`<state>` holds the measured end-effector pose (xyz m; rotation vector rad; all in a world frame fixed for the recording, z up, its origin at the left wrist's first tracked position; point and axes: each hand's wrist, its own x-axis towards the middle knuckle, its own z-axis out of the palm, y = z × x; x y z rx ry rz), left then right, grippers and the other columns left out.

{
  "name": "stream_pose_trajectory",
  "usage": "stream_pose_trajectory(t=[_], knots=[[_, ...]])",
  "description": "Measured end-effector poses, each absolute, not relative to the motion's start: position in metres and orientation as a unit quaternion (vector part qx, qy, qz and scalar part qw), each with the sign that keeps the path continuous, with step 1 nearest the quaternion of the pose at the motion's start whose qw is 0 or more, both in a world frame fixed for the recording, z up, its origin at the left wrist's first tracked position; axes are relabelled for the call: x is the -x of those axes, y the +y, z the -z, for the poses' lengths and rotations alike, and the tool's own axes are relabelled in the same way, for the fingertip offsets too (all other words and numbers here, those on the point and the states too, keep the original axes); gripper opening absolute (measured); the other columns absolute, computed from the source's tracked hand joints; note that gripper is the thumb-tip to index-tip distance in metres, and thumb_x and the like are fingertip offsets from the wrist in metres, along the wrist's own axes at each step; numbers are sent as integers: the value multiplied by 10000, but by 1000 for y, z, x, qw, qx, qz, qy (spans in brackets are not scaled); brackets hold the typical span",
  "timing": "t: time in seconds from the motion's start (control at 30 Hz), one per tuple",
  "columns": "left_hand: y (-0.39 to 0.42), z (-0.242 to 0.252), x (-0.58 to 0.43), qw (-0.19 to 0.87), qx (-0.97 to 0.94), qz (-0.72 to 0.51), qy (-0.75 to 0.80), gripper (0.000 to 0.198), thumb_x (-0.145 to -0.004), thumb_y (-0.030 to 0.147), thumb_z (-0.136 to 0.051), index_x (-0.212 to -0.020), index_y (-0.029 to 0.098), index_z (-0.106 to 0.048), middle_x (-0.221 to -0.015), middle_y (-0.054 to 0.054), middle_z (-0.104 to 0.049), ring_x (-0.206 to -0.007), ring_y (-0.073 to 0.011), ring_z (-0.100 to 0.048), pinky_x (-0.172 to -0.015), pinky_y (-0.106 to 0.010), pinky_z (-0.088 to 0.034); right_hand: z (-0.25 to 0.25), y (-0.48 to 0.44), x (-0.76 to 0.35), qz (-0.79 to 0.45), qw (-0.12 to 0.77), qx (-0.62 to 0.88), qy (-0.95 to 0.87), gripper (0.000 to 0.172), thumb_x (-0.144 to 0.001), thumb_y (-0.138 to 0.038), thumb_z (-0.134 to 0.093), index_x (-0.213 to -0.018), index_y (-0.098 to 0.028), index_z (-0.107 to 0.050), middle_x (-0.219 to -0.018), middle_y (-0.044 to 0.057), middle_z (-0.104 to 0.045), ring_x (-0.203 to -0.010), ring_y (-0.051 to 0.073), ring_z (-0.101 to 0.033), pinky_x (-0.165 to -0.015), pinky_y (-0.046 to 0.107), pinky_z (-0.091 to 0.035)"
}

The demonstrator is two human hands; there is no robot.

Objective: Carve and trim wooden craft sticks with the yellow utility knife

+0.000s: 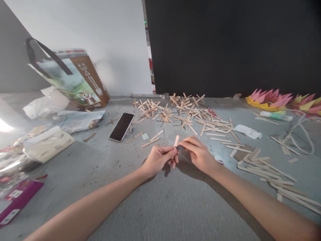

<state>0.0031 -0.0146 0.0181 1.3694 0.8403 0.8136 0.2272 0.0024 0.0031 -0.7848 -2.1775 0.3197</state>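
My left hand [158,160] pinches a wooden stick [177,140] above the counter [150,207]; my right hand [199,154] grips a small dark piece [180,147] beside it. Crossed sticks [185,107] at the far side appear finished, while loose sticks [256,171] at right appear unworked. My grip hides the stick's lower end and obscures the piece's identity.
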Motion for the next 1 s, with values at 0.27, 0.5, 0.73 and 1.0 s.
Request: stream_pose_trajectory(t=[0.27,0.5,0.73,1.0], knots=[[-15,-19,-3,621,-605,-347,356,467,-972,531,-629,-739,137,-723,-622,-37,-651,-532,-97,-552,-532,-234,-399,-1,3,-228,-152,392,294,-858,482,-990,10,-369,-1282,-253,-648,-1078,95,-651,-978,246,-581,-818,410,-542],[-17,-21,-2,620,-607,-363,340,460,-987,517,-619,-773,124,-729,-702,-50,-688,-554,-89,-587,-571,-233,-425,-3,3,-228,-162,401,291,-853,439,-1000,-1,-391,-1264,-236,-651,-1054,90,-652,-953,233,-583,-813,388,-518],[-17,-19,-3,617,-622,-343,340,471,-999,500,-612,-752,115,-725,-598,-38,-657,-532,-80,-523,-543,-210,-388,-3,1,-227,-140,398,292,-858,439,-1000,1,-402,-1251,-250,-660,-1062,94,-657,-974,249,-578,-836,414,-511],[-17,-19,-4,628,-597,-371,334,450,-996,491,-617,-769,116,-719,-673,-40,-670,-562,-92,-609,-581,-222,-439,-3,3,-228,-142,404,294,-854,462,-989,17,-403,-1279,-253,-639,-1060,88,-644,-970,242,-572,-840,412,-500]])
